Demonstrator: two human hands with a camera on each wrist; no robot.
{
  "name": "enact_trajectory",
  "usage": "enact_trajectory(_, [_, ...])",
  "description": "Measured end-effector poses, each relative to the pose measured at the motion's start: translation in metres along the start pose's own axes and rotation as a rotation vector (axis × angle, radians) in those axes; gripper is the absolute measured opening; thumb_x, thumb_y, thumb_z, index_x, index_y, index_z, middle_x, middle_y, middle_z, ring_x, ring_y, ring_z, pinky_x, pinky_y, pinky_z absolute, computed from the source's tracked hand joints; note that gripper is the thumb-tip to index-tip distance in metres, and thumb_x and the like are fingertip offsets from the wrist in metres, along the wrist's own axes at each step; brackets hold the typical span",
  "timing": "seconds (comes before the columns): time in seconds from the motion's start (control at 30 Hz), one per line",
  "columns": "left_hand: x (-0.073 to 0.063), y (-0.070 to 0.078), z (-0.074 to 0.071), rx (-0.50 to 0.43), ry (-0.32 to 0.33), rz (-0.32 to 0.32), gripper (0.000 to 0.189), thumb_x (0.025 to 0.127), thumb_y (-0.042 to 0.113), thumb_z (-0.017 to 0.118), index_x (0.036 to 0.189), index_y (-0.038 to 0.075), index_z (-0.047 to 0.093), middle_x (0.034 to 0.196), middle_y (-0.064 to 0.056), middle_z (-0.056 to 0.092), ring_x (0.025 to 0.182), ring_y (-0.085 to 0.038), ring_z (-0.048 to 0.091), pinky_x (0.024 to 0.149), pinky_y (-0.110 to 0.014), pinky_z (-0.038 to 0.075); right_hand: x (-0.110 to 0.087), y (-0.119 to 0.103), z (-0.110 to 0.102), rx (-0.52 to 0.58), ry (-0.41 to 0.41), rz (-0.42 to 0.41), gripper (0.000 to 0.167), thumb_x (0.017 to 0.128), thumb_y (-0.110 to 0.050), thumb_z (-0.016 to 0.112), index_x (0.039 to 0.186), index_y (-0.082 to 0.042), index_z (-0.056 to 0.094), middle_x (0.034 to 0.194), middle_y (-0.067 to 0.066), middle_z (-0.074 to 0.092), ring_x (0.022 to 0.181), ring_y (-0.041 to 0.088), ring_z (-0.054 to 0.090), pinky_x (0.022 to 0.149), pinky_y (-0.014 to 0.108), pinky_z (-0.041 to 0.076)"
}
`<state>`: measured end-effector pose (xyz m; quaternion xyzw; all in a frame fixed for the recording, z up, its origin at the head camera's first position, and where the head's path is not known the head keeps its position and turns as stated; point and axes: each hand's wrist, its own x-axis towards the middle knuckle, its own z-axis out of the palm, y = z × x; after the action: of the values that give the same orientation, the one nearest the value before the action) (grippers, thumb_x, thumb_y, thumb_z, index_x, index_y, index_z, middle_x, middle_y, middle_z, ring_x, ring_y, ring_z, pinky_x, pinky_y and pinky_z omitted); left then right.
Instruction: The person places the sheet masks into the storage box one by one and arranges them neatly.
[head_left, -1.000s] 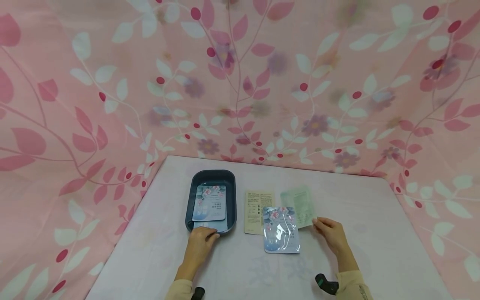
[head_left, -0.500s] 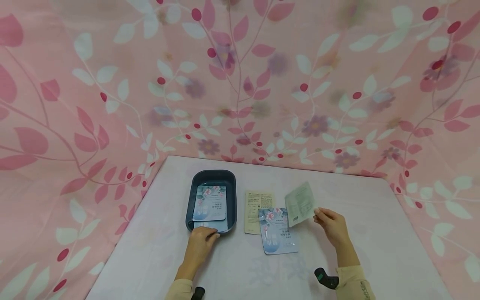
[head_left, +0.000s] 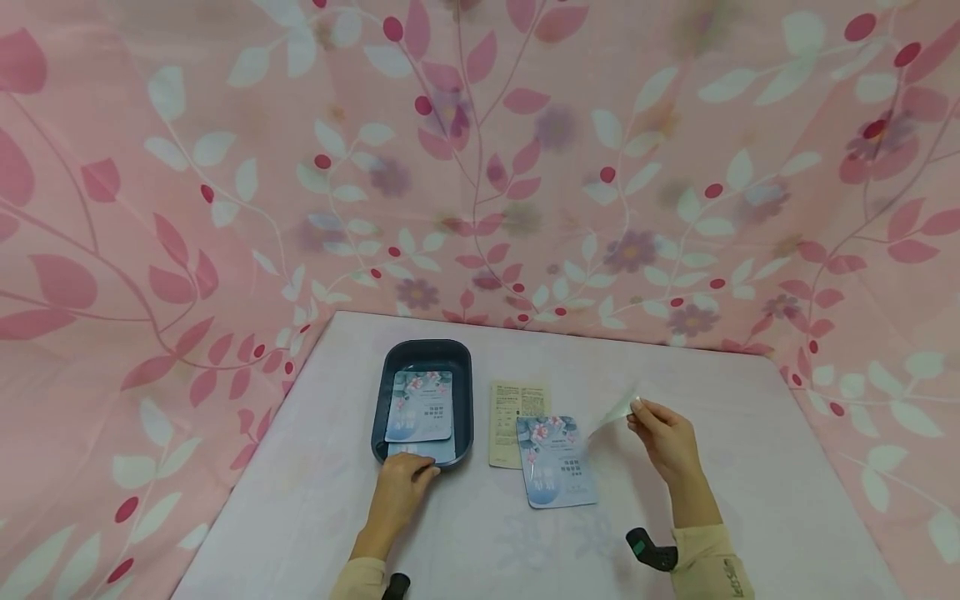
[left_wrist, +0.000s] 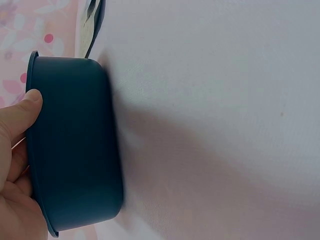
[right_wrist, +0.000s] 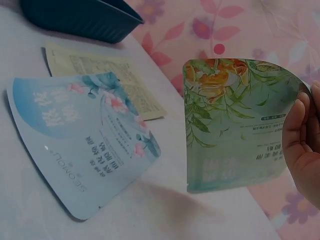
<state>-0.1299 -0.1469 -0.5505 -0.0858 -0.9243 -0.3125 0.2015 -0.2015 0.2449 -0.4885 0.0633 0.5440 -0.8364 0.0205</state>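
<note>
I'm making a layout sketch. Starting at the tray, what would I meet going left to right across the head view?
Dark blue tray → cream packet → blue packet outside the tray → green packet → right hand holding that green packet.

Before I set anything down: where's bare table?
Bare: table right of the right hand, narrower strip left of the tray, and nearside of the blue sachet. Crowded: between tray and right hand, where blue sachet overlaps yellow packet, plus the held green sachet.
</note>
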Motion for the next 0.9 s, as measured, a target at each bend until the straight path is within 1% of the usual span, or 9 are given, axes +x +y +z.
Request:
enact_trajectory(0.2, [-0.001,0.000,0.000,0.002,0.001,0.003,0.014,0.072,0.007,0.079,0.084,0.002,0.074,0.079,-0.004,0.071,0.076,-0.019,0.063,0.075,-0.040,0.049,0.001,-0.007,0.014,0.070,-0.039,-0.036,0.018,0.092,0.001,0.056,0.087,-0.004,0.073,0.079,0.004,0.066,0.072,0.009,0.064,0.070,0.019,0.054])
enact_trajectory(0.33, [-0.001,-0.001,0.000,0.002,0.008,0.008,0.015,0.071,0.007,0.080,0.084,0.002,0.074,0.078,-0.004,0.071,0.075,-0.019,0.063,0.075,-0.040,0.049,0.003,-0.011,0.026,0.085,-0.072,-0.057,0.018,0.092,0.002,0.055,0.089,-0.002,0.073,0.079,0.005,0.066,0.072,0.010,0.064,0.070,0.019,0.054])
enact_trajectory(0.5, [-0.002,-0.001,0.000,0.002,0.013,0.010,0.015,0.071,0.007,0.080,0.083,0.002,0.074,0.078,-0.004,0.071,0.075,-0.019,0.063,0.075,-0.040,0.049,0.006,-0.012,0.044,0.058,-0.127,-0.070,0.020,0.092,0.003,0.055,0.089,-0.004,0.073,0.079,0.004,0.067,0.072,0.010,0.064,0.070,0.019,0.054])
enact_trajectory(0.8, [-0.001,-0.002,0.001,-0.004,-0.005,-0.004,0.014,0.072,0.008,0.080,0.084,0.003,0.074,0.079,-0.003,0.071,0.077,-0.020,0.063,0.076,-0.040,0.049,0.012,-0.009,0.084,0.039,-0.194,-0.092,0.022,0.091,0.005,0.056,0.084,-0.008,0.072,0.076,0.003,0.067,0.069,0.010,0.064,0.068,0.019,0.054])
enact_trajectory(0.9, [-0.001,-0.001,0.000,-0.003,-0.002,-0.006,0.015,0.072,0.008,0.080,0.084,0.002,0.074,0.079,-0.004,0.071,0.077,-0.020,0.063,0.076,-0.040,0.049,0.014,-0.009,0.098,0.022,-0.232,-0.107,0.023,0.091,0.006,0.055,0.085,-0.008,0.072,0.076,0.002,0.067,0.070,0.010,0.064,0.068,0.020,0.054])
